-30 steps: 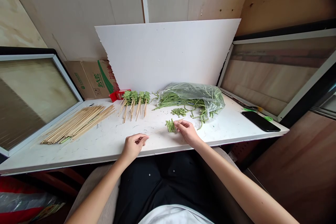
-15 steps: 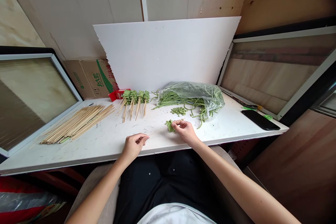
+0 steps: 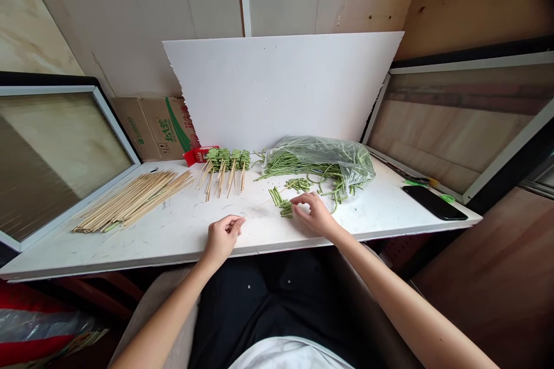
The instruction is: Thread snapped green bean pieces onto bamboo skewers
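Note:
Pinched in my left hand (image 3: 223,237) is a thin bamboo skewer (image 3: 258,207) that slants up to the right. Cut green bean pieces (image 3: 274,196) are at its far end. Just below and to the right of them lies a small row of green bean pieces (image 3: 285,209) on the white table. My right hand (image 3: 315,214) is beside this row, thumb and fingers apart, the fingertips close to the pieces; whether they touch is hard to tell. A pile of short bean pieces (image 3: 298,184) lies behind.
Loose bamboo skewers (image 3: 134,199) lie at the left. Finished bean skewers (image 3: 227,161) stand in a row by a red packet (image 3: 201,154). Long beans fill a clear plastic bag (image 3: 320,153) at the back. A black phone (image 3: 435,202) lies at the right, a white board (image 3: 281,89) behind.
My right hand has moved slightly right and loosened from the bean pieces. The skewer's tip now points further up, with bean pieces by it and another row visible below.

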Motion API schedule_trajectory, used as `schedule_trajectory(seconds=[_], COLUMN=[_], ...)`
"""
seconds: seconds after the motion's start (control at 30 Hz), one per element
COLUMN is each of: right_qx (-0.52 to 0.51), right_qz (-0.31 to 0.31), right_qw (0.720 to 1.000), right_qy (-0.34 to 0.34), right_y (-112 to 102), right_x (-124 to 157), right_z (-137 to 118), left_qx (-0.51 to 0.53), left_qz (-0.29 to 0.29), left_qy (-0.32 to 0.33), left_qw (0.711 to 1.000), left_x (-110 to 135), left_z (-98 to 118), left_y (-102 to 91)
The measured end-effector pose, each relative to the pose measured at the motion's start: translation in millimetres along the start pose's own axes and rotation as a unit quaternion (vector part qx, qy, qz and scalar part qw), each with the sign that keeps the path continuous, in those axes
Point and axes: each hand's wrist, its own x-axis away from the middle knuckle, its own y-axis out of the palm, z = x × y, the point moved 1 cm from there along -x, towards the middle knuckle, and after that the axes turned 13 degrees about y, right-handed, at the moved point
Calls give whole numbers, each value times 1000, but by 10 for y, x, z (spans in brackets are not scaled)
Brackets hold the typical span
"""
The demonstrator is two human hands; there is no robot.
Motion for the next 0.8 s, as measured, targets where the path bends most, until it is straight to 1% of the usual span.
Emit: schedule_trajectory(seconds=[0.07,0.1,0.17,0.27,0.37,0.47,0.53,0.67,0.73,0.8], right_qx=[63,91,138,182,185,156,132,107,119,147], right_qz=[-28,-33,-25,-4,-3,-2,-6,-33,-45,-54], right_qw=[995,991,985,979,979,984,986,984,980,973], right_qy=[-68,-88,-102,-96,-90,-87,-97,-139,-156,-169], right_y=[49,80,134,171,159,123,103,100,123,163], right_x=[39,57,79,81,67,58,63,109,141,166], right_z=[-46,-61,-69,-49,-49,-101,-155,-270,-318,-358], left_qx=[-3,-4,-9,-32,-75,-136,-190,-278,-311,-347], left_qz=[2,3,3,-3,-9,2,4,-37,-60,-68], left_qy=[-1,-2,-3,1,4,11,27,51,71,105], left_qw=[1000,1000,1000,999,997,991,981,959,946,930], left_x=[6,8,11,-2,-40,-86,-109,-132,-151,-183], left_z=[-23,-31,-41,-48,-77,-154,-223,-340,-333,-231], left_y=[4,5,6,-19,-116,-286,-405,-569,-618,-644])
